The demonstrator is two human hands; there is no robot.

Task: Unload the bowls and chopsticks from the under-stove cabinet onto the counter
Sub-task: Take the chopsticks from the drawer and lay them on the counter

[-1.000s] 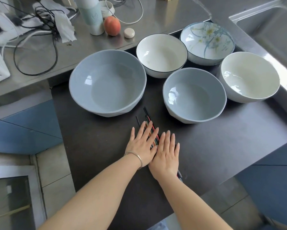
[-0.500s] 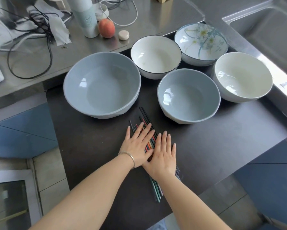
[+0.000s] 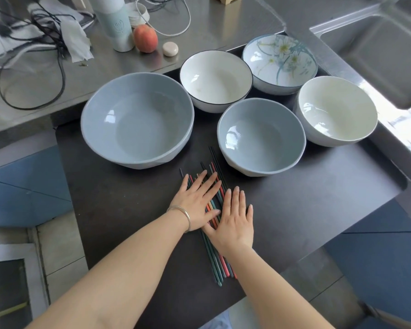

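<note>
Several bowls stand on the dark stove top: a large grey-blue bowl, a smaller grey-blue bowl, a white bowl with a dark rim, a flower-patterned bowl and a cream bowl. A bundle of coloured chopsticks lies in front of the bowls, pointing away from me. My left hand, with a bracelet on its wrist, and my right hand lie flat on the chopsticks side by side, fingers straight.
The steel counter behind holds a pale cup, a peach, a small round lid, cables and tissue. A steel sink is at the right. Blue cabinet fronts flank the stove.
Both flat hands slid slightly back toward me over the chopsticks, and more of the chopsticks' near ends now shows below the wrists. The bowls have not moved.
</note>
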